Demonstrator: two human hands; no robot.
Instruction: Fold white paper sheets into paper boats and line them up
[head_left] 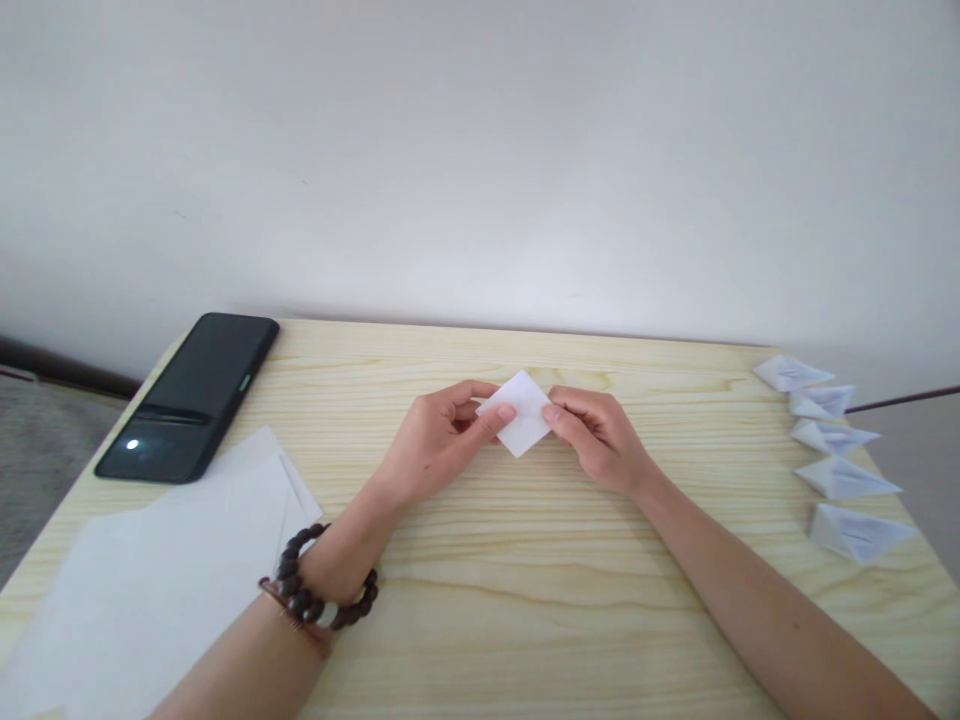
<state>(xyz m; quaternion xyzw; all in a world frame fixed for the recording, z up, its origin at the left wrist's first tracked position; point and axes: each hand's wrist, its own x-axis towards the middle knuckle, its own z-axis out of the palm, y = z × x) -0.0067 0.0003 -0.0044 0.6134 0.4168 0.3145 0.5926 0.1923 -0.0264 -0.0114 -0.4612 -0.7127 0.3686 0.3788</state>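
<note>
Between my two hands is a small folded paper square [523, 420], turned so that it looks like a diamond and held just over the wooden table. My left hand [450, 430] pinches its left corner, the thumb lying across the front face and the fingers behind. At the right corner, my right hand [596, 430] grips the paper between thumb and curled index finger. How many layers the paper has cannot be made out.
Several folded paper boats [847, 478] stand in a column along the right edge of the table [525, 620]. White paper sheets [172, 570] lie at the left, beside a black phone [187, 395]. A pale wall [480, 160] rises behind the table.
</note>
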